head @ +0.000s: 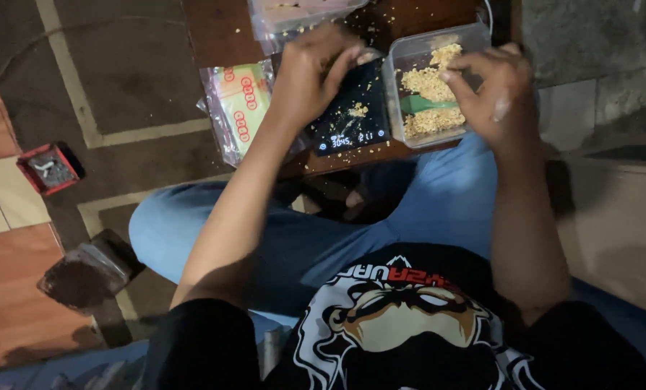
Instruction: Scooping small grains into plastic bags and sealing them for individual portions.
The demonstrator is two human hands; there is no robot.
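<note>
My left hand (pixel 314 72) hovers over a black digital scale (pixel 352 115) on a low wooden table (pixel 222 29), fingers curled and pinched; what they hold is hidden. A few yellow crumbs (pixel 358 110) lie on the scale. My right hand (pixel 498 90) rests on the rim of a clear plastic tub (pixel 410 58) filled with yellow crumbs (pixel 430 83) and a green scoop (pixel 424 103). Its fingers reach into the tub.
A clear bag (pixel 294 16) lies at the table's far side. A stack of printed packets (pixel 240 108) hangs off the table's left edge. A small red box (pixel 48 167) and a dark bag (pixel 84 271) sit on the tiled floor. My crossed legs in blue jeans (pixel 301 238) are below.
</note>
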